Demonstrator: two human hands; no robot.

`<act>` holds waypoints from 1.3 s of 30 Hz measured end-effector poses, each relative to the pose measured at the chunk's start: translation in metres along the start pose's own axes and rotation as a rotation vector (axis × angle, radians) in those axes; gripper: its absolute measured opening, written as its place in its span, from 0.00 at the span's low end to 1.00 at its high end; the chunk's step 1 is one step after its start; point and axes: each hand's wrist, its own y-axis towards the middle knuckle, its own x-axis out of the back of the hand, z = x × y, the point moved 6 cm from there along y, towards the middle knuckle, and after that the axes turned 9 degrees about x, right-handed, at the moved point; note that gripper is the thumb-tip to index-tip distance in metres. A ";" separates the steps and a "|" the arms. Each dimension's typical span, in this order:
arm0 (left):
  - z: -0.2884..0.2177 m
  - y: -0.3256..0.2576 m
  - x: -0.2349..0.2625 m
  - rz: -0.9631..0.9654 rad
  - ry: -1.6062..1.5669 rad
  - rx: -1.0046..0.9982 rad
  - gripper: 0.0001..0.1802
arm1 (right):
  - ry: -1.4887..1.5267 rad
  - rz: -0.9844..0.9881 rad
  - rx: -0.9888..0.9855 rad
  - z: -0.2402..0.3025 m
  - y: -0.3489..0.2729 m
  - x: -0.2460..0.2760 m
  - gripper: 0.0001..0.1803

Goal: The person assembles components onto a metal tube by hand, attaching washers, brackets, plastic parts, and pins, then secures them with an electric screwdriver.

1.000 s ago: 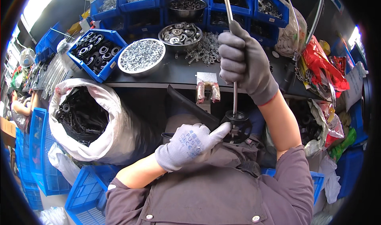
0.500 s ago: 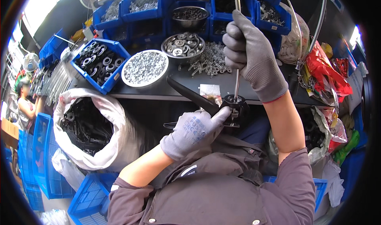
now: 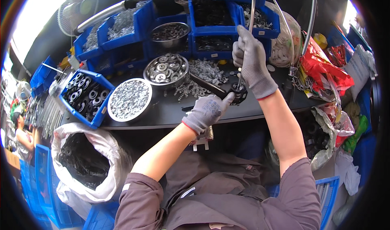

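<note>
My right hand (image 3: 252,61), in a grey glove, grips a thin upright metal rod (image 3: 250,15) that rises past the blue bins. At the rod's lower end sits a black round part (image 3: 239,92) just above the dark table (image 3: 170,112). My left hand (image 3: 206,110), also gloved, pinches that black part from the left with thumb and fingers. A black bar-shaped piece (image 3: 207,85) lies slanted on the table right behind the left hand.
A round bowl of small silver parts (image 3: 130,99) and a metal bowl of washers (image 3: 165,70) stand on the table. Blue bins (image 3: 83,94) hold black rings. A white sack of black parts (image 3: 87,161) stands lower left. Red bags (image 3: 325,67) crowd the right. A person (image 3: 20,132) stands far left.
Both hands with the rod and black part have risen in the picture and now sit over the table instead of below its edge. The grips are unchanged.
</note>
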 end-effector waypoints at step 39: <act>-0.003 0.017 -0.038 -0.043 0.010 -0.203 0.28 | 0.084 -0.621 -0.175 -0.104 0.017 0.102 0.20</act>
